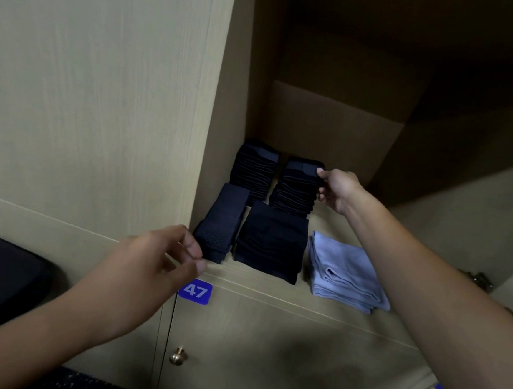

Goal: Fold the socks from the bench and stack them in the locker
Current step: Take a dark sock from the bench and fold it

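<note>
At the locker's front lip, my left hand hangs loosely curled, holding nothing, fingertips just beside the near dotted navy sock, whose long axis runs front to back. Beyond the dark folded pile, my right hand pinches the right rear sock stack at its side, deep on the locker shelf.
</note>
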Demonstrator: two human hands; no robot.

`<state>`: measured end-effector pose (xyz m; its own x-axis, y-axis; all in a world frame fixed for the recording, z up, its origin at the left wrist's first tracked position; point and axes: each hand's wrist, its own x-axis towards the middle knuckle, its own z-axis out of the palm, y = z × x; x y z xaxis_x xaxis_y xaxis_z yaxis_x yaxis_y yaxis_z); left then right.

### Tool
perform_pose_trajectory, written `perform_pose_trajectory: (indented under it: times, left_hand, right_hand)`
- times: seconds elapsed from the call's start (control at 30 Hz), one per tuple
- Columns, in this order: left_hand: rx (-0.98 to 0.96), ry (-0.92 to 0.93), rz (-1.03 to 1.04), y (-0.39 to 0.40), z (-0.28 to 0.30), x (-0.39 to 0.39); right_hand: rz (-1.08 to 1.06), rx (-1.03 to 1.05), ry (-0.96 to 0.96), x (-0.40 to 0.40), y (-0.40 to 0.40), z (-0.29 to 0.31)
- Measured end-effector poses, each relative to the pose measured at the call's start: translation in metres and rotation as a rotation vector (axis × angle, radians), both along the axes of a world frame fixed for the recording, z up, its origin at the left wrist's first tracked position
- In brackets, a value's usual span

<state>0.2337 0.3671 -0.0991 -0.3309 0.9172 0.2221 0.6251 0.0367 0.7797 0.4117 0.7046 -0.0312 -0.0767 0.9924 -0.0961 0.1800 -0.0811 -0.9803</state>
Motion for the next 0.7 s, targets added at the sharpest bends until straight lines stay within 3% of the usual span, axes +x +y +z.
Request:
perform_pose_trajectory:
  times: [0.3, 0.7]
  left_hand:
    - [0.005, 0.028, 0.006, 0.001, -0.002, -0.003]
    - [0.021, 0.045, 0.003, 0.000, -0.002, -0.002]
  right_hand:
    - [-0.042, 0.034, -0.059, -0.003, 0.003, -0.006]
    - [-0.089, 0.259, -0.407, -0.002, -0.005, -0.012]
